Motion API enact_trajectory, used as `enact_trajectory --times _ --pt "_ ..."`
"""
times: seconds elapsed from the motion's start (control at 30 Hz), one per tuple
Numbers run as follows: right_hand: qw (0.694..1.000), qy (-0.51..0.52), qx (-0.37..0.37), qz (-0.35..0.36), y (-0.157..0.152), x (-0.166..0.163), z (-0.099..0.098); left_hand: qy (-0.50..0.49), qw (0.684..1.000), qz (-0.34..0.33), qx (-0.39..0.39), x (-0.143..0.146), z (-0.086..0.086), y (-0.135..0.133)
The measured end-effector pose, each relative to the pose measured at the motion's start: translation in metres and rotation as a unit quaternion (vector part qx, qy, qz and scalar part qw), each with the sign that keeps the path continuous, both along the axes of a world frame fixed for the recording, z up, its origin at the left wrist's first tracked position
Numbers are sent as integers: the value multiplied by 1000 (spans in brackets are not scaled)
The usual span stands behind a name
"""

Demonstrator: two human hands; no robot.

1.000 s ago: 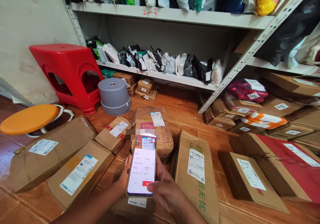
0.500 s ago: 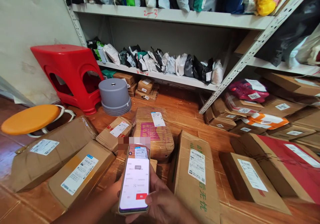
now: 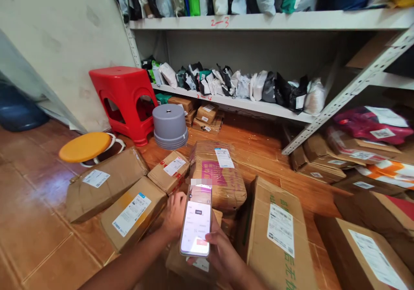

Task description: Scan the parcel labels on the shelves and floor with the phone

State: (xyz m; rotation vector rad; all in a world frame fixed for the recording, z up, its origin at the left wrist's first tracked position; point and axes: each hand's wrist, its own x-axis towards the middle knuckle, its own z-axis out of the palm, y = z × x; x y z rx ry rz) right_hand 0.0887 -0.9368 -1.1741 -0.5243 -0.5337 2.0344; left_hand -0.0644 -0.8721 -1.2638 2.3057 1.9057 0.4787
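Observation:
A smartphone [image 3: 196,221] with a lit, mostly white screen is held upright in my right hand [image 3: 220,242], its thumb at the red button low on the screen. At the phone's left edge is my left hand [image 3: 174,212], fingers curled; what they hold, if anything, is hidden. Beyond the phone sits a taped carton [image 3: 236,186] with a purple print and a label. A smaller labelled carton [image 3: 170,169] stands just past my left hand. Under the phone and my wrists lies another box [image 3: 181,260], partly covered, its label peeking out below the phone.
Labelled cartons lie at left [image 3: 132,221] and right [image 3: 268,247]. Behind them stand a yellow-seated stool [image 3: 86,146], a red plastic stool [image 3: 121,96] and a grey stool [image 3: 170,124]. A white shelf rack [image 3: 258,22] holds several bagged parcels; more boxes [image 3: 326,152] are stacked at right.
The view has swung left, so things sit further right. My left hand has come out from behind the phone to its left side. The phone stays in my right hand.

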Motion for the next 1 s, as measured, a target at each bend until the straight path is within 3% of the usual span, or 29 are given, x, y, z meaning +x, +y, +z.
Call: enact_trajectory --times 0.2,0.27,0.33,0.47,0.63,0.8,1.0 --pt "999 -17 -39 18 -8 -43 -25 1 985 119 125 -145 30 3" --pt "998 -13 -52 26 -16 -57 -34 11 983 139 118 -187 37 3" --pt "998 -10 -62 29 -23 -67 -39 7 983 172 70 -210 40 11" --pt "994 -37 -100 7 -29 -77 -43 14 973 188 -134 -207 29 67" --pt "983 -99 -135 -81 -12 -104 -56 23 969 128 -211 -175 -1 142" --pt "969 -80 -166 -162 28 -152 -72 36 959 151 -236 -177 -21 167" --pt "978 -88 -122 -144 89 -182 -65 14 947 158 -279 -197 -38 180"
